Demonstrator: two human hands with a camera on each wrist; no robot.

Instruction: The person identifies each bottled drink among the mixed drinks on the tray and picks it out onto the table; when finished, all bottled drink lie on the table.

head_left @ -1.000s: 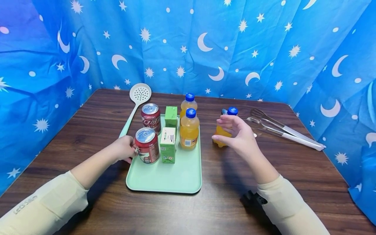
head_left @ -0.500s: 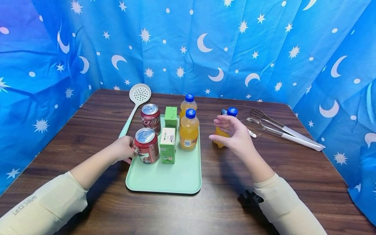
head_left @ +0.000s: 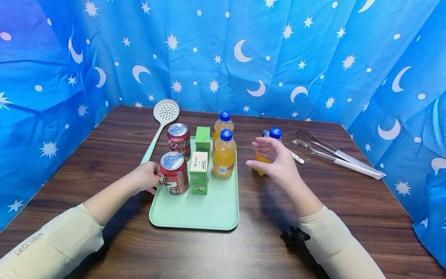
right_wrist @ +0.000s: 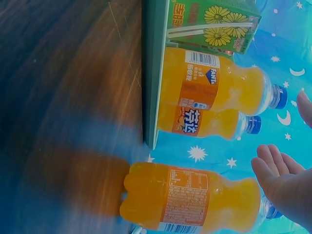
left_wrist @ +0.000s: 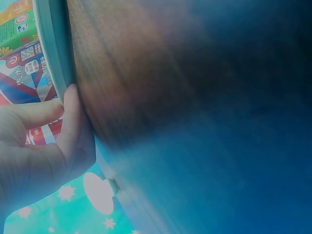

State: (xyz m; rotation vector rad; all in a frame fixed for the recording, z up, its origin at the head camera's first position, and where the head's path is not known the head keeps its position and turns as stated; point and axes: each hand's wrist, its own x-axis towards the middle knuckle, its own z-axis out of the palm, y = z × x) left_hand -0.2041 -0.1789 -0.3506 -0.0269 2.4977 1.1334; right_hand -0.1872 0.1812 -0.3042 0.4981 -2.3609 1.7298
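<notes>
My left hand [head_left: 145,177] pinches the left rim of the mint-green tray [head_left: 205,215] between thumb and fingers, as the left wrist view shows at the tray edge [left_wrist: 54,44]. Right beside it on the tray stands a red Coke can [head_left: 175,178]. My right hand [head_left: 280,161], thumb and fingers spread apart, is in front of a bottle of orange Fanta [right_wrist: 190,197] that stands upright on the table right of the tray. In the head view the hand partly hides this bottle; its blue cap [head_left: 275,133] shows above.
The tray also bears a second red can [head_left: 179,142], two green drink cartons [head_left: 199,178] and two orange Fanta bottles [head_left: 224,157]. A slotted skimmer [head_left: 166,112] lies behind left. Tongs [head_left: 339,155] lie to the right, and a white-handled utensil [head_left: 297,156] shows behind the right hand.
The right hand has drifted slightly to the left in front of the bottle, uncovering more of the white handle behind it. Left hand, tray and drinks stay in place.
</notes>
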